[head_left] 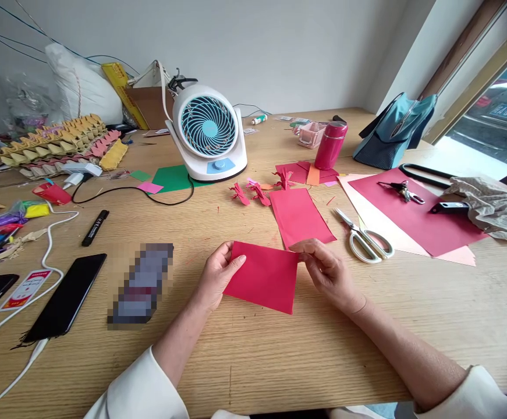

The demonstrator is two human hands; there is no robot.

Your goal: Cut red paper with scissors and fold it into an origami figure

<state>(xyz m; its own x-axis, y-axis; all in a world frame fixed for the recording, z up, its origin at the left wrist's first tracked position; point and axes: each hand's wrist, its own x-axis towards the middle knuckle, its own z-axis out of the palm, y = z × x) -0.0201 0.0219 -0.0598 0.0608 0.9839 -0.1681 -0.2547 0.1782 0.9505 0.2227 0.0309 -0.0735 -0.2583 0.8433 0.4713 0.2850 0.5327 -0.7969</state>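
A red paper rectangle [262, 278] is held up a little above the wooden table, tilted slightly. My left hand [218, 273] grips its left edge, thumb on the front face and fingers behind. At the upper right corner, my right hand [325, 270] pinches the paper between thumb and fingers. Just beyond lies another red paper sheet [301, 215] flat on the table. Small cut red paper figures [259, 195] rest near its far left corner. White-handled scissors [364, 238] lie open to the right of my right hand.
A white fan [209, 131] stands at the back, with a red bottle [330, 145] and blue bag [395, 131] to its right. Phones [67, 297], a black marker [95, 228] and a white cable lie left. Large red paper [414, 215] carries keys at right.
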